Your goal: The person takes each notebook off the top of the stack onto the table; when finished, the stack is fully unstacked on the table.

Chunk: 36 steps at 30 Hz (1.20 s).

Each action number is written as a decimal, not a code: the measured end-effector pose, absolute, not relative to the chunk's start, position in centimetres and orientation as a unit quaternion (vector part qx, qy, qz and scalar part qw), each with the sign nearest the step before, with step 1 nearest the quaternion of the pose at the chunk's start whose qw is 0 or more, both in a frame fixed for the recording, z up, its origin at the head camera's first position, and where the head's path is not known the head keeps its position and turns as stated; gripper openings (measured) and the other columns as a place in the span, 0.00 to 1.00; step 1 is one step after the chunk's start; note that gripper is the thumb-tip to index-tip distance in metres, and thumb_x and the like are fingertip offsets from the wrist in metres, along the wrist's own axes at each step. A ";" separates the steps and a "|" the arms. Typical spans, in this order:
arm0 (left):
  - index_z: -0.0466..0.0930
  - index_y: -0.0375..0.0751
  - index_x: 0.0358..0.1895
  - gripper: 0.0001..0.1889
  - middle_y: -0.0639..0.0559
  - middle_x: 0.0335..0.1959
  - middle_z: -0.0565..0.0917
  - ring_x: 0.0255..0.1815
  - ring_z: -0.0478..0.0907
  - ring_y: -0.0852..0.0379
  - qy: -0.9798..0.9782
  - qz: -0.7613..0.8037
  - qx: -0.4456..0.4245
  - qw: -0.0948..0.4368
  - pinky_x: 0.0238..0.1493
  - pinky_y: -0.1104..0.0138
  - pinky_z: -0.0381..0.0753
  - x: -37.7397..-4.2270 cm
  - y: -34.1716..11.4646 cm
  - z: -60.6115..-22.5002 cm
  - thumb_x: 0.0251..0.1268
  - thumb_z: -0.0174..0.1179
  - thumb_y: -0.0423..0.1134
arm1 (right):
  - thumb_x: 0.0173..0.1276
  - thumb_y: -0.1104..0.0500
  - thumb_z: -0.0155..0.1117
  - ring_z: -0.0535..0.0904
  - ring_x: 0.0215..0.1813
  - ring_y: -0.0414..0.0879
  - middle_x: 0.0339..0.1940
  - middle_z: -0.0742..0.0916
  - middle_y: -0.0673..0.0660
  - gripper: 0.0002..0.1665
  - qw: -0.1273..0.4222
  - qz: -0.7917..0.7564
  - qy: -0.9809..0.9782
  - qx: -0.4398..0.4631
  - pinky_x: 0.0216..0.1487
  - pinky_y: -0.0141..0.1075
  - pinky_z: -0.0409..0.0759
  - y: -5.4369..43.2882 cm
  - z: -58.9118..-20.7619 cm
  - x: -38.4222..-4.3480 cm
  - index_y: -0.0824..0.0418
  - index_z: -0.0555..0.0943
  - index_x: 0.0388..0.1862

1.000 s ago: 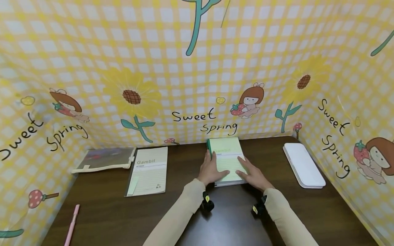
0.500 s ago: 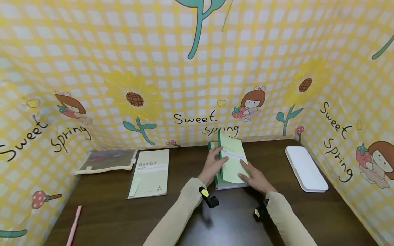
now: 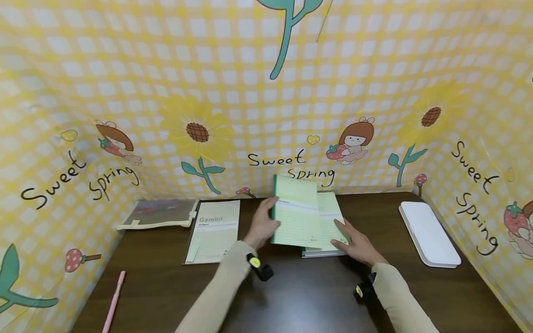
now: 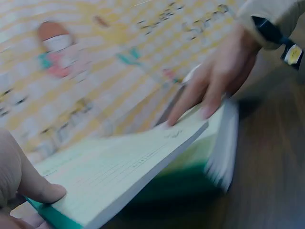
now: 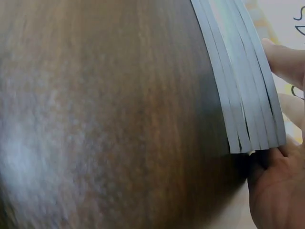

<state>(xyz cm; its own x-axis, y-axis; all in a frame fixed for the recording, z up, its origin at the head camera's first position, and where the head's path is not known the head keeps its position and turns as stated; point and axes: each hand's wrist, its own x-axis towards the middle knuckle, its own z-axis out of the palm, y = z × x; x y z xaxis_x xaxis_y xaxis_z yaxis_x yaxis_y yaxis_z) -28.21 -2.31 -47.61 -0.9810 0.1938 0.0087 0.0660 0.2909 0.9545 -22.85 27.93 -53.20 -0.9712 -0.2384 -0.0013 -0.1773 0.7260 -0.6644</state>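
Observation:
My left hand (image 3: 262,225) pinches a pale green notebook (image 3: 297,217) by its dark green spine. In the left wrist view the thumb (image 4: 44,191) lies on its cover, with other fingers underneath. This notebook is raised and tilted, overlapping the left part of a stack of similar notebooks (image 3: 331,212). My right hand (image 3: 359,243) rests on the stack's right side, its fingertips on the top cover. Several notebook edges (image 5: 248,86) show in the right wrist view, beside the right hand.
A white-covered Gambit notebook (image 3: 216,226) and a zip pouch (image 3: 160,213) lie to the left. Nearer on that side is a pink pen (image 3: 114,303). A white case (image 3: 429,233) lies on the right. Checked cloth (image 3: 250,115) walls enclose the dark table (image 3: 308,296).
The left hand has lifted the top notebook by its spine edge and carried it left, uncovering part of the notebook below. The right hand stays at the stack. The head view has shifted slightly.

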 end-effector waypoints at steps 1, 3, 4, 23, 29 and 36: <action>0.62 0.46 0.73 0.44 0.45 0.76 0.57 0.74 0.55 0.40 0.803 0.589 0.075 0.050 0.26 0.68 0.71 -28.2 -3.7 -47.4 0.47 0.50 0.14 | 0.70 0.41 0.58 0.53 0.75 0.72 0.79 0.53 0.70 0.45 0.040 -0.350 0.929 -0.111 0.64 0.70 0.59 28.0 -53.1 -22.8 0.56 0.54 0.78; 0.61 0.48 0.74 0.45 0.45 0.77 0.54 0.76 0.50 0.40 0.807 0.586 0.058 0.050 0.25 0.66 0.68 -28.0 -6.5 -47.1 0.48 0.49 0.14 | 0.70 0.42 0.59 0.53 0.74 0.73 0.78 0.52 0.70 0.45 0.036 -0.348 0.930 -0.110 0.63 0.71 0.58 28.0 -53.1 -22.8 0.57 0.55 0.78; 0.60 0.49 0.74 0.44 0.46 0.78 0.52 0.77 0.48 0.40 0.808 0.585 0.048 0.051 0.25 0.65 0.68 -27.9 -7.7 -47.1 0.49 0.48 0.14 | 0.70 0.42 0.58 0.53 0.74 0.73 0.78 0.52 0.70 0.45 0.038 -0.348 0.930 -0.109 0.63 0.71 0.58 27.9 -53.1 -22.8 0.57 0.55 0.78; 0.62 0.25 0.69 0.37 0.24 0.66 0.61 0.67 0.60 0.28 0.933 0.350 0.066 0.048 0.44 0.53 0.75 -27.1 -8.5 -51.6 0.49 0.55 0.19 | 0.71 0.42 0.58 0.51 0.75 0.72 0.79 0.50 0.68 0.45 0.050 -0.359 0.927 -0.099 0.64 0.71 0.56 28.0 -53.1 -22.6 0.55 0.53 0.79; 0.81 0.24 0.46 0.15 0.24 0.59 0.69 0.59 0.64 0.31 0.962 0.259 0.083 0.011 0.52 0.50 0.71 -26.5 -6.7 -51.3 0.53 0.60 0.24 | 0.70 0.41 0.58 0.51 0.76 0.72 0.79 0.50 0.68 0.45 0.054 -0.355 0.928 -0.094 0.65 0.70 0.56 28.2 -53.3 -22.5 0.55 0.53 0.79; 0.63 0.33 0.71 0.32 0.29 0.72 0.61 0.73 0.58 0.34 0.916 0.354 0.183 0.034 0.68 0.45 0.64 -27.2 -1.1 -49.9 0.66 0.60 0.41 | 0.69 0.42 0.59 0.52 0.75 0.71 0.79 0.52 0.68 0.45 0.047 -0.363 0.926 -0.097 0.65 0.70 0.57 27.7 -53.3 -23.0 0.55 0.55 0.78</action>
